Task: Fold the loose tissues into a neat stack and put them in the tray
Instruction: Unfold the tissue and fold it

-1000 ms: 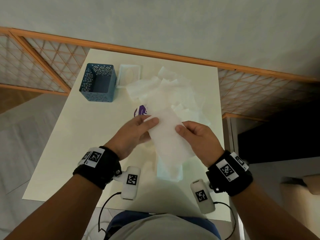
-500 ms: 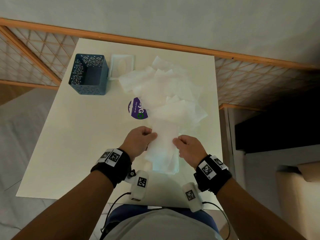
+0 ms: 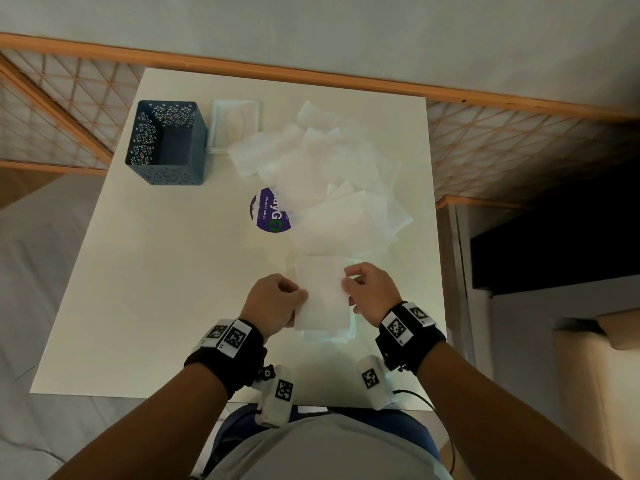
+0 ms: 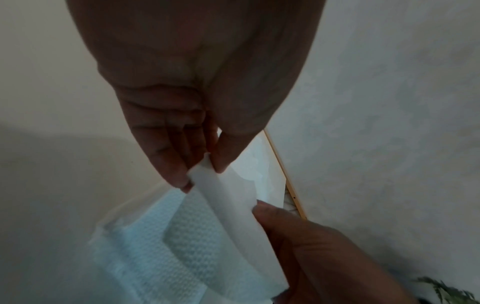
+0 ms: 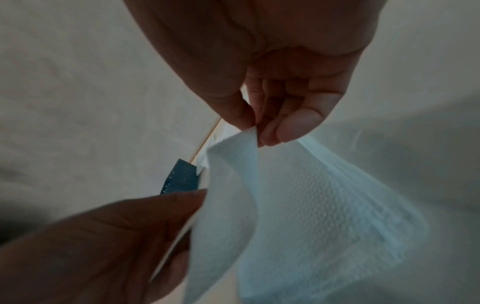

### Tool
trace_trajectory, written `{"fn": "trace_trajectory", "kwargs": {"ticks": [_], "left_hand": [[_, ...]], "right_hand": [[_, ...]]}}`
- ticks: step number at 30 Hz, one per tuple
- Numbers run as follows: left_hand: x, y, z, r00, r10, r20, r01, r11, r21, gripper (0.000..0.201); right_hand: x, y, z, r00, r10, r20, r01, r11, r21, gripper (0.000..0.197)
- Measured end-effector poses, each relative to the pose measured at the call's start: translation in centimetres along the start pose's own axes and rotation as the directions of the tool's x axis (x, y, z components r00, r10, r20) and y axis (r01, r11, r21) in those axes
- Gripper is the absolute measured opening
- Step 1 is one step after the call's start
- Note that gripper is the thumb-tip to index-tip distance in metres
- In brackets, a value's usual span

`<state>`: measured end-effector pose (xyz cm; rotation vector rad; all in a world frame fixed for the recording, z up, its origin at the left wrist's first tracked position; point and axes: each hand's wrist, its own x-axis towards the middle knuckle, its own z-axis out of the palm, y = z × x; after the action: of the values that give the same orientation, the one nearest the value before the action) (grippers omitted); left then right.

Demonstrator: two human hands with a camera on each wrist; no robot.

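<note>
Left hand and right hand each pinching a side edge of one folded tissue, held just above a small stack of folded tissues near the front edge of the white surface. Beyond them, loose tissues heaped mid-surface, partly covering a purple sticker. Far left: blue perforated tray, just beside a white box. Open room on the left half.

White embossed tissue, perforated blue tray

purple round sticker on table, "Clean as you go", partly covered letters "ayGO"
</note>
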<state>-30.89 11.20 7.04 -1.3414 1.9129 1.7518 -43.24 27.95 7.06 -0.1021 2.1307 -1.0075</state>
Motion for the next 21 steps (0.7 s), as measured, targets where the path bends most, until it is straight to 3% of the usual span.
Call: {"fn": "trace_trajectory", "kwargs": {"ticks": [8,13,21], "left_hand": [[0.3,-0.9,0.8,1.0,0.006,-0.025,-0.001,0.985,0.175,0.015],[0.5,-1.2,0.9,0.999,0.033,-0.028,-0.027,0.978,0.208,0.014],[-1.2,0.6,0.3,0.996,0.088,-0.026,-0.082,0.983,0.162,0.017]], "right_hand": [[1.5,2.1,1.1,0.997,0.044,-0.065,-0.059,0.967,-0.247,0.008],[1.5,2.7,0.9,0.995,0.081,-0.063,-0.094,0.962,-0.257,0.012],[-0.5,2.1,-1.2,0.999,0.036,0.006,-0.033,0.967,-0.251,0.03]]}}
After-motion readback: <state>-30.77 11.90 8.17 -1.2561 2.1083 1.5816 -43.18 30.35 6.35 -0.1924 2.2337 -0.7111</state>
